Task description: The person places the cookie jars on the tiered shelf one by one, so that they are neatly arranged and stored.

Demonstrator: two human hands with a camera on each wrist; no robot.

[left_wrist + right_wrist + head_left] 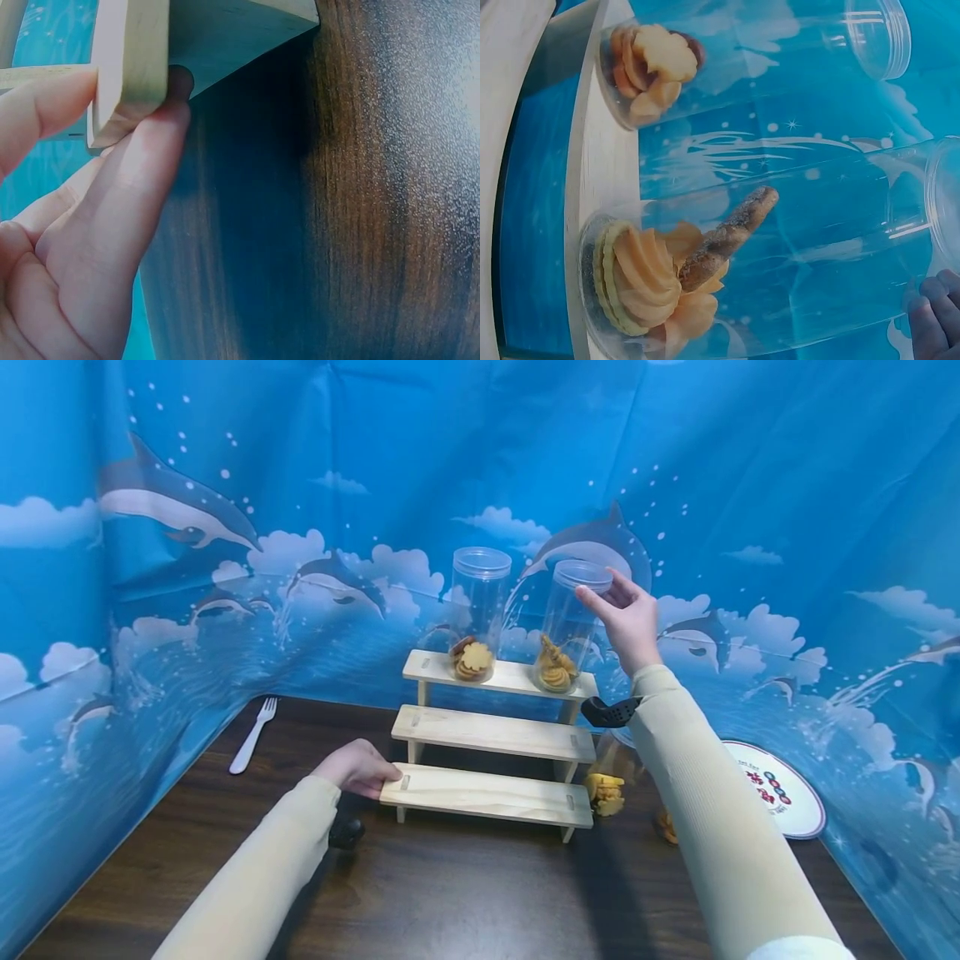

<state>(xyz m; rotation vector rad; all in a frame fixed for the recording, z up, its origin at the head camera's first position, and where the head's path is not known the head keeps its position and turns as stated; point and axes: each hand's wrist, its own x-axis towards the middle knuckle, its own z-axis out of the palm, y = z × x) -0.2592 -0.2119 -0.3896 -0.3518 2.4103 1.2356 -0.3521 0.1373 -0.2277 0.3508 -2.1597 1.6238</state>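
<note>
A three-step wooden rack [487,731] stands on the dark table. My left hand [358,768] pinches the left end of its lowest board [131,67], thumb and fingers on opposite faces. On the top board, my right hand [628,618] holds a clear lidded jar [567,622] by its upper end, around the lid. This jar leans slightly, its base at the right end of the board. Inside lie swirl-shaped cookies [641,281] and a brown sugared stick [731,240]. To its left, a similar jar [480,602] stands upright with flower-shaped cookies [664,52] at the bottom.
Right of the rack stands another clear jar with yellowish cookies [606,793], partly behind my right forearm. More cookies [667,827] peek out beside the sleeve. A printed white plate [787,797] lies at the right, a white fork [253,735] at the back left. A blue dolphin-print backdrop [375,460] encloses the table.
</note>
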